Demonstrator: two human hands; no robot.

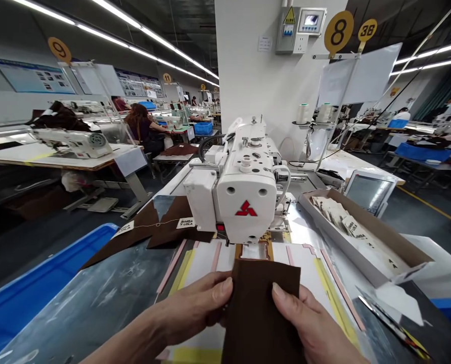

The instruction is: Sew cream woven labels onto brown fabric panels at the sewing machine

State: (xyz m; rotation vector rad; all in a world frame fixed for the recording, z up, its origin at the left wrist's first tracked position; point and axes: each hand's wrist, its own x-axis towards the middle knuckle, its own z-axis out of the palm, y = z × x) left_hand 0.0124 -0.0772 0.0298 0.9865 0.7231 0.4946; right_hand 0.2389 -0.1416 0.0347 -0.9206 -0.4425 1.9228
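Note:
Both hands hold a dark brown fabric piece (261,313) in front of the sewing machine. My left hand (195,306) pinches its left edge, thumb on top. On the opposite edge, my right hand (309,316) grips with its thumb on top and fingers beneath. Just past the fabric's far edge lies the machine's brown-framed clamp area (269,251), under the white sewing machine head (246,202) with a red emblem. To the left rest brown pieces (168,237) bearing white labels (185,223) joined by a thread.
A cardboard box (396,247) of white labels stands at right, with thread snips or scissors (392,323) nearer me. A screen panel (371,189) is behind the box. On the left is a blue bin (96,240). A person (140,126) sits at another table.

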